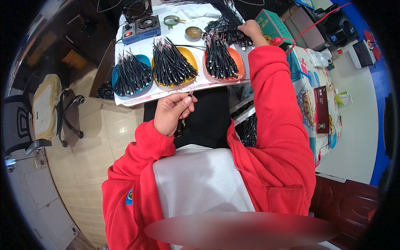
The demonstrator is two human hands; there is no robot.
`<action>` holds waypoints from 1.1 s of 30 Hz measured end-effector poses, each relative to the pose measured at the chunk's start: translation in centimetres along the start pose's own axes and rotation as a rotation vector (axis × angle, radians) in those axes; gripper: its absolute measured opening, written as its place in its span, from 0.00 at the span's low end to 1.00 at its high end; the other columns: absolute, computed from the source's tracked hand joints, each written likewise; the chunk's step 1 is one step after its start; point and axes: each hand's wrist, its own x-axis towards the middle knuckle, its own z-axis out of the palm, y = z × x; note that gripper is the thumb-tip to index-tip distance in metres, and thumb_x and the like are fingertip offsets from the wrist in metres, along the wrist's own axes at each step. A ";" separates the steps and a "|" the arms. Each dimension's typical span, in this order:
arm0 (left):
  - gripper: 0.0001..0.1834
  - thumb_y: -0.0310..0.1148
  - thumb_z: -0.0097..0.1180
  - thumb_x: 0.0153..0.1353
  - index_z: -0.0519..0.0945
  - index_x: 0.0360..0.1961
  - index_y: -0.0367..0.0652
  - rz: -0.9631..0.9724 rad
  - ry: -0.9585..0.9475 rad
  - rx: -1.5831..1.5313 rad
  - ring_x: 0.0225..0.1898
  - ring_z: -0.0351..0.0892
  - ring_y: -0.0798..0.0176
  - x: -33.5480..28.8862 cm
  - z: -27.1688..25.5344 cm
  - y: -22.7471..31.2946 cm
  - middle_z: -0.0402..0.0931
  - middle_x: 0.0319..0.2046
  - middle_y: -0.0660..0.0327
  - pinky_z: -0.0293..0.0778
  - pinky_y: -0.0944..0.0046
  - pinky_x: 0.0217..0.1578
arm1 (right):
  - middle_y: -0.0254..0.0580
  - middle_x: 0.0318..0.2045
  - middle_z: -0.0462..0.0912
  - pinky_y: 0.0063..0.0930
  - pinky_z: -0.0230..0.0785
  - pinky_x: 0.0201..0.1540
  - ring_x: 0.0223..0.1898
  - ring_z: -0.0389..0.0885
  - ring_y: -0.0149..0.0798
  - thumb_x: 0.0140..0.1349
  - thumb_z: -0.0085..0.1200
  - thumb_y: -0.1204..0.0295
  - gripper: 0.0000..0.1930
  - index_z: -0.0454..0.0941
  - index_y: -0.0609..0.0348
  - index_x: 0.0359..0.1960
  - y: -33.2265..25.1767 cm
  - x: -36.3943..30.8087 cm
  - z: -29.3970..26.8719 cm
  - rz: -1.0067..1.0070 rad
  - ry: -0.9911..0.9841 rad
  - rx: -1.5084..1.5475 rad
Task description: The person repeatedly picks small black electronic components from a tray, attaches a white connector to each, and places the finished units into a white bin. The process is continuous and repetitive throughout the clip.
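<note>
From the head camera, the person in the red jacket sits at a white table (137,98) with three shallow plates of short black cable pieces: a blue plate (118,71), a yellow plate (189,58) and an orange plate (238,62). The left hand (171,111) is closed, thumb and fingertips pinching a thin short cable (191,92) just below the table's near edge. The right hand (250,29) reaches far across, fingers curled down into a loose heap of black cables (227,25) beyond the orange plate; whether it grips one I cannot tell. Such cables look light and limp, likely to tangle, best pinched near the stiffer plug end. A small fan unit (141,28) sits at the back.
</note>
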 end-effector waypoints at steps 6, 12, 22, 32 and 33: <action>0.10 0.29 0.48 0.67 0.77 0.41 0.33 -0.032 -0.001 -0.048 0.27 0.72 0.72 0.4 0.2 0.7 0.77 0.29 0.60 0.64 0.77 0.25 | 0.38 0.22 0.75 0.18 0.61 0.19 0.19 0.69 0.28 0.57 0.53 0.58 0.16 0.77 0.62 0.31 -1.8 -6.0 -6.6 0.352 -0.893 1.693; 0.11 0.29 0.44 0.68 0.73 0.46 0.34 -0.011 -0.131 -0.276 0.49 0.78 0.57 1.9 2.2 2.0 0.74 0.51 0.47 0.77 0.63 0.46 | 0.32 0.23 0.76 0.12 0.55 0.19 0.19 0.69 0.22 0.60 0.50 0.64 0.09 0.74 0.55 0.34 -10.4 -27.4 -7.5 -0.066 -0.990 1.666; 0.09 0.27 0.46 0.67 0.76 0.39 0.32 0.452 -0.159 -0.002 0.26 0.70 0.73 5.0 3.4 9.2 0.79 0.39 0.55 0.66 0.75 0.26 | 0.56 0.26 0.77 0.46 0.69 0.34 0.31 0.77 0.58 0.56 0.49 0.67 0.11 0.70 0.63 0.34 -14.9 -36.4 1.8 -0.691 -0.574 0.619; 0.09 0.26 0.48 0.66 0.78 0.40 0.32 0.551 -0.092 0.007 0.26 0.70 0.74 -2.1 3.5 7.0 0.80 0.37 0.57 0.64 0.76 0.26 | 0.31 0.30 0.77 0.18 0.66 0.33 0.31 0.72 0.21 0.64 0.51 0.75 0.08 0.75 0.64 0.43 -13.9 -31.8 -5.4 -0.479 -0.317 1.338; 0.09 0.27 0.48 0.67 0.79 0.40 0.33 0.538 -0.101 0.024 0.25 0.70 0.74 -2.4 3.4 6.6 0.80 0.36 0.57 0.64 0.76 0.26 | 0.31 0.30 0.78 0.16 0.66 0.33 0.30 0.72 0.21 0.64 0.51 0.74 0.10 0.75 0.64 0.45 -14.1 -31.2 -7.0 -0.458 -0.297 1.416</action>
